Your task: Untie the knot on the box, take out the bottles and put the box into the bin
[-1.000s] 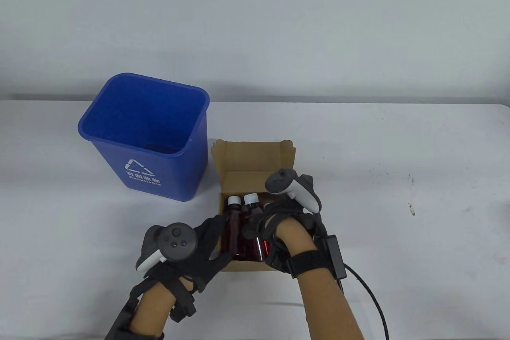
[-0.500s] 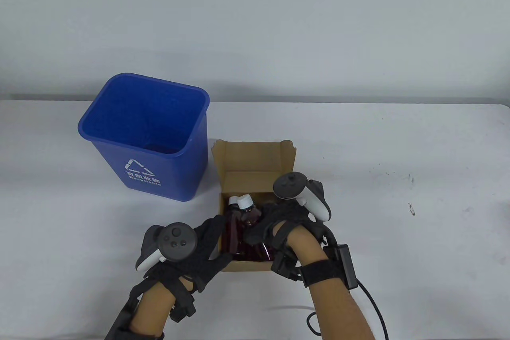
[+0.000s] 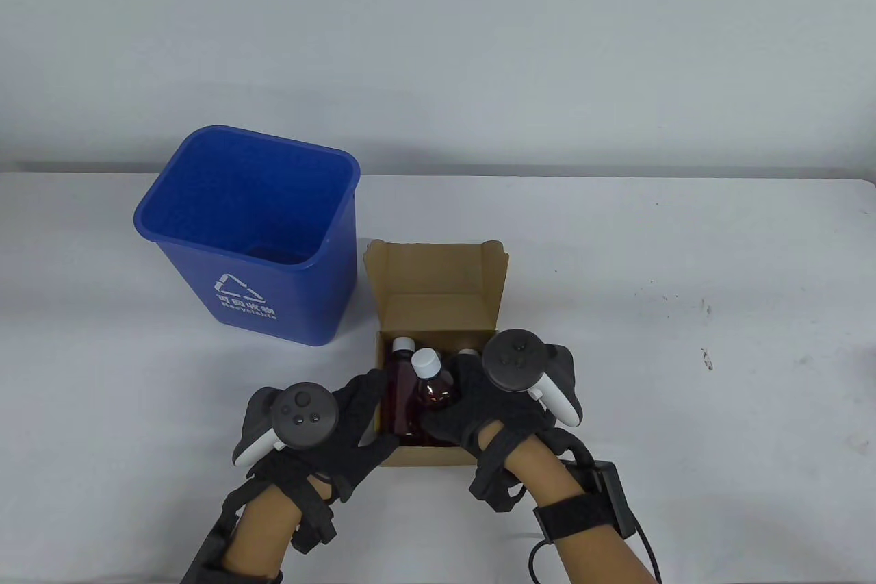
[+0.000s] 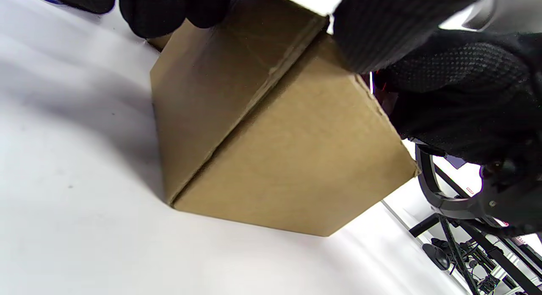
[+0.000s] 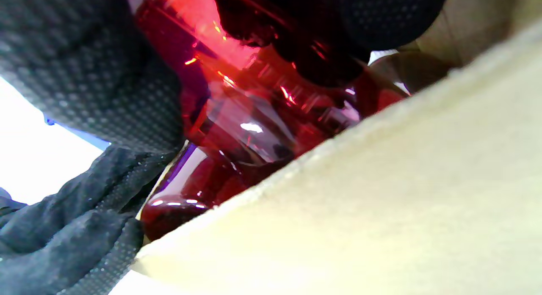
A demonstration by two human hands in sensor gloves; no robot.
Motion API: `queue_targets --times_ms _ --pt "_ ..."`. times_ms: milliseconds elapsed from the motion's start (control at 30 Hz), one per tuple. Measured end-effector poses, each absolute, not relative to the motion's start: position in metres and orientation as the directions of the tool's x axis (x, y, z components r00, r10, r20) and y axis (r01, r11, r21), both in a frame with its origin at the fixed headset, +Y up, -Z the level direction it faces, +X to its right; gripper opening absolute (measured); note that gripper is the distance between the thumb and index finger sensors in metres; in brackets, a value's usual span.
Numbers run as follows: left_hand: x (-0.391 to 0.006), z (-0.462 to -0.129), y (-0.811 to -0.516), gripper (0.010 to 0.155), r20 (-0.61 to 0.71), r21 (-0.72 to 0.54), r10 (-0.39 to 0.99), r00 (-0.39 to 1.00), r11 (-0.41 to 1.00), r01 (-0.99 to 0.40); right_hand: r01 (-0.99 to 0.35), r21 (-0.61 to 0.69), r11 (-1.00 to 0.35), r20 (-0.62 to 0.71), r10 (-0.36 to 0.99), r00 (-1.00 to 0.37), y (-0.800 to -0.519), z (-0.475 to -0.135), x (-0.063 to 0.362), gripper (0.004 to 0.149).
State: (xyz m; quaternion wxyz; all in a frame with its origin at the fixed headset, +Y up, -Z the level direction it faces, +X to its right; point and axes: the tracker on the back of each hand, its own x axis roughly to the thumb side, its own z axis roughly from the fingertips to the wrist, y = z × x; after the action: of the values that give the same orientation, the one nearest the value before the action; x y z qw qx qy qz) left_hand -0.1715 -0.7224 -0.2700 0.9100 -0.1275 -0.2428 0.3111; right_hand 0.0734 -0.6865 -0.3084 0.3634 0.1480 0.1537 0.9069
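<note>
An open brown cardboard box (image 3: 438, 272) stands mid-table with its lid flap up. Inside are dark red bottles with white caps. My right hand (image 3: 457, 407) grips one bottle (image 3: 434, 387) and holds it raised and tilted above the box's near edge. A second bottle (image 3: 402, 375) stands at the box's left wall, and a third cap (image 3: 468, 352) peeks out by my right hand. My left hand (image 3: 366, 416) holds the box's near left corner. In the left wrist view its fingers (image 4: 161, 11) curl over the top edge of the box (image 4: 271, 138). The right wrist view shows the red bottle (image 5: 254, 108) above the box wall (image 5: 381, 202).
A blue recycling bin (image 3: 287, 289) stands open just left of the box, almost touching it. A black cable (image 3: 650, 543) trails from my right wrist at the near edge. White table (image 3: 684, 337) stretches right of the box.
My right hand has drawn back toward the near edge and lifted one bottle up out of the row, its cap now higher. The left hand and the box have stayed put.
</note>
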Motion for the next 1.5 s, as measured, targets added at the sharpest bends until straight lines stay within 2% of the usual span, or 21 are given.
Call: queue_targets --times_ms 233,433,533,633,767,967,1100,1267,1500 --pt "-0.171 -0.27 -0.722 0.09 0.361 -0.386 0.629 0.688 0.773 -0.504 -0.591 0.267 -0.761 0.305 0.648 -0.698 -0.689 -0.294 0.072 0.078" --pt "-0.172 -0.27 -0.722 0.09 0.361 -0.384 0.625 0.692 0.776 -0.5 -0.626 0.101 -0.773 0.394 0.609 -0.688 -0.693 -0.282 0.074 0.078" --pt "-0.172 -0.27 -0.722 0.09 0.359 -0.383 0.624 0.695 0.777 -0.5 -0.708 0.114 -0.697 0.385 0.688 -0.615 -0.69 -0.281 0.078 0.079" --pt "-0.172 -0.27 -0.722 0.09 0.356 -0.384 0.625 0.694 0.775 -0.501 -0.82 0.109 -0.562 0.348 0.794 -0.499 -0.686 -0.285 0.094 0.08" --pt "-0.172 -0.27 -0.722 0.09 0.356 -0.384 0.625 0.695 0.776 -0.501 -0.884 0.045 -0.466 0.347 0.837 -0.424 -0.67 -0.287 0.126 0.082" --pt "-0.172 -0.271 -0.722 0.09 0.355 -0.384 0.624 0.696 0.776 -0.5 -0.855 -0.137 -0.5 0.329 0.791 -0.516 -0.659 -0.293 0.178 0.082" --pt "-0.172 -0.27 -0.722 0.09 0.35 -0.384 0.626 0.696 0.774 -0.503 -0.761 -0.243 -0.602 0.296 0.701 -0.649 -0.661 -0.303 0.207 0.083" --pt "-0.173 -0.27 -0.722 0.09 0.349 -0.388 0.63 0.694 0.771 -0.505 -0.634 -0.299 -0.713 0.217 0.597 -0.773 -0.677 -0.31 0.25 0.083" --pt "-0.174 -0.27 -0.723 0.09 0.349 -0.39 0.63 0.694 0.771 -0.504 -0.634 -0.356 -0.686 0.045 0.665 -0.745 -0.702 -0.335 0.307 0.083"
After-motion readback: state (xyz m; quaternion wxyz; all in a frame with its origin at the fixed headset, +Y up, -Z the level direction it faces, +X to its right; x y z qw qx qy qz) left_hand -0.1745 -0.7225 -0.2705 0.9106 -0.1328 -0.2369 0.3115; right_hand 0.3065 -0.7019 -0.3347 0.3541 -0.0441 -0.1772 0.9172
